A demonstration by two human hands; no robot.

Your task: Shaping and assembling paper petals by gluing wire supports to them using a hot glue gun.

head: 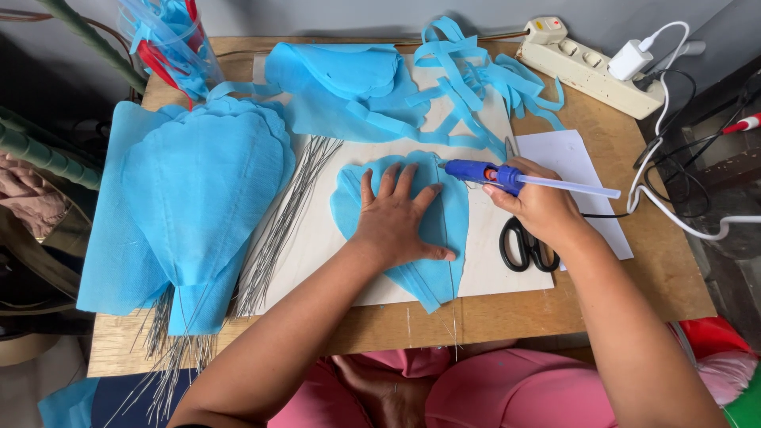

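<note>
Blue fabric petal (432, 238) lay flat on the pale board (333, 238) in the middle of the wooden surface (634, 269), pinned under the left hand (396, 222) with its fingers spread open, while the right hand (539, 202) had its fingers closed around a blue glue gun (483, 173) whose nozzle touched the petal's upper edge. Hot glue could have run onto the left fingertips just beside the nozzle, or the thin wire along the petal could have slipped had the palm lifted. Black-handled scissors (523, 242) sat under the right wrist, a bundle of wires (277, 230) lay left of the petal, and 1 heap of blue strips (476, 79) crowded the far edge near the power strip (587, 71).
</note>
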